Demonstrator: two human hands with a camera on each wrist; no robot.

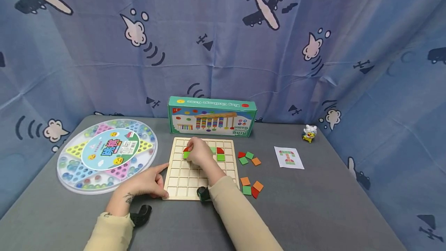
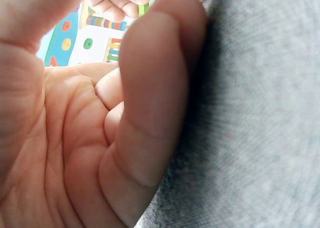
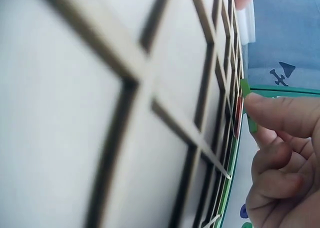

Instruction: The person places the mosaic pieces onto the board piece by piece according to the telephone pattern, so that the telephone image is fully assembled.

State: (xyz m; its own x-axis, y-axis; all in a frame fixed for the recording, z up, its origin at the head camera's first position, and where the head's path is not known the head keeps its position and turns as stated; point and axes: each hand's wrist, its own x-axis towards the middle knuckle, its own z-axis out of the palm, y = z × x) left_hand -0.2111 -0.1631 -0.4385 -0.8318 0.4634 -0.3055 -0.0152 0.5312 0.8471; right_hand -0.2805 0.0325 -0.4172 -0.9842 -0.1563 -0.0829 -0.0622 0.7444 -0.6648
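A wooden grid board (image 1: 181,183) lies on the table, with red quarter-round tiles (image 1: 220,150) and green square tiles (image 1: 221,157) in its upper cells. Over the board's upper left part, my right hand (image 1: 201,153) pinches a green tile (image 3: 244,86) between thumb and finger, close to a red tile (image 3: 238,115). Beside the board's left edge, my left hand (image 1: 148,181) rests on the table. Its index finger is stretched out to that edge and its thumb touches near the lower left corner, while the other fingers are curled.
Loose red, green and orange tiles (image 1: 245,181) lie in two groups right of the board. Farther right are a pattern card (image 1: 289,158) and a small figurine (image 1: 309,133). A green game box (image 1: 212,116) stands behind the board. A round marble game board (image 1: 69,175) lies at left.
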